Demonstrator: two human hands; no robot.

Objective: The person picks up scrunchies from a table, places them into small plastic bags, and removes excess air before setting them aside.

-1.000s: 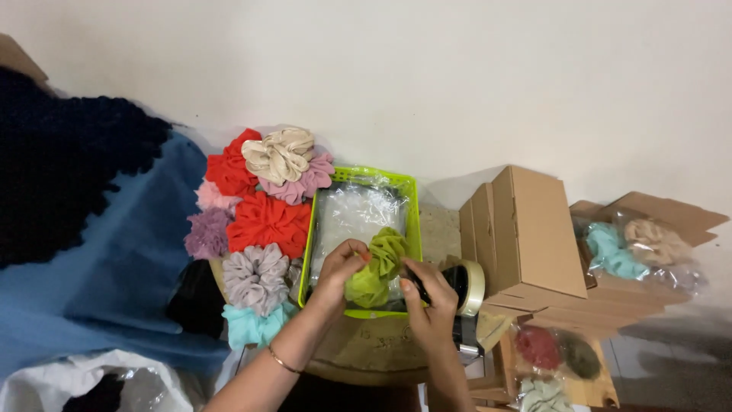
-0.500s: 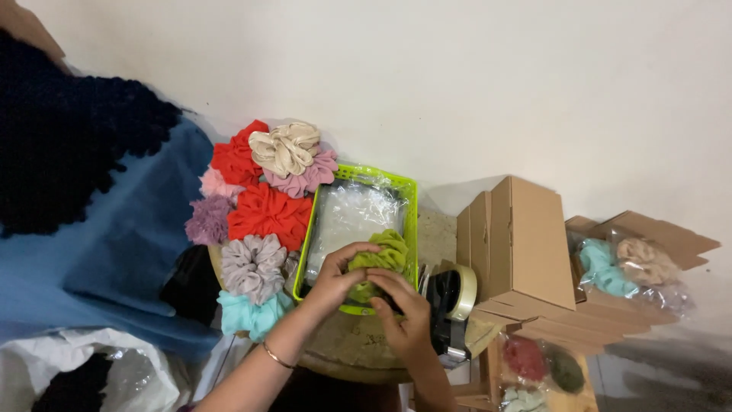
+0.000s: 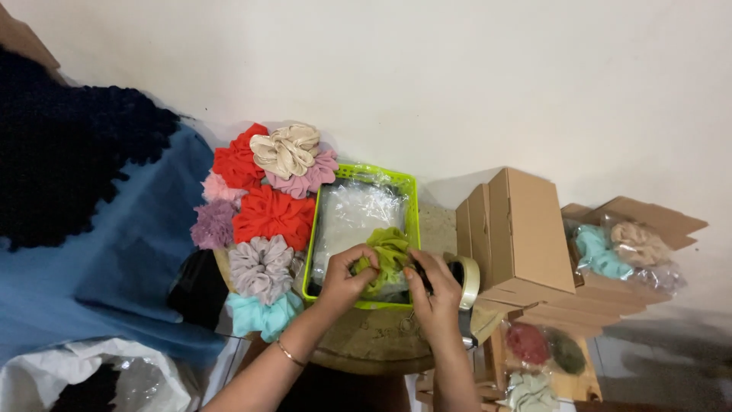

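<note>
Stacked cardboard boxes (image 3: 526,236) at right, ready for packing. Lime plastic basket (image 3: 415,200) holding clear bags. Above its near edge, left hand (image 3: 345,276) and right hand (image 3: 433,294) both pinching 1 lime-green scrunchie (image 3: 387,253), bunching it small.

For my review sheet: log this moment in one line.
left hand: grips green scrunchie | right hand: grips it too | under: green basket of clear bags

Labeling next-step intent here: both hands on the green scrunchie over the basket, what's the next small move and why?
Probably ease the lime-green scrunchie down into the clear bags in the green basket. The left hand and right hand pinch it from both sides right above those bags, bunching it compact, and bagged scrunchies already sit in the open box to the right.
</note>
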